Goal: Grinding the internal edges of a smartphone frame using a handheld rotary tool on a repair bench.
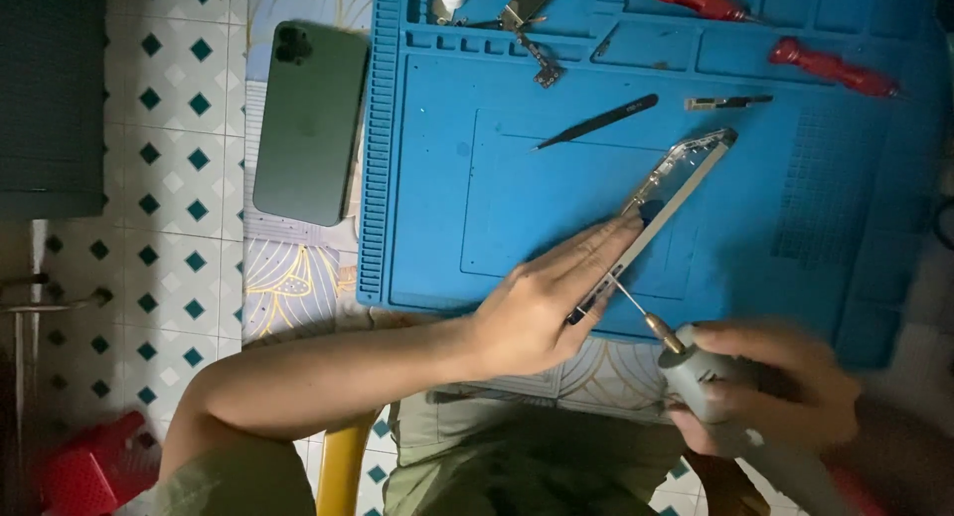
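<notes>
A dark green smartphone lies face down beside the blue silicone work mat; black tweezers and two red-handled screwdrivers rest on it.

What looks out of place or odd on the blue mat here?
The phone frame stands on its edge, tilted, steadied by the left hand. The dark green phone lies off the blue mat, on the patterned cloth.
</notes>
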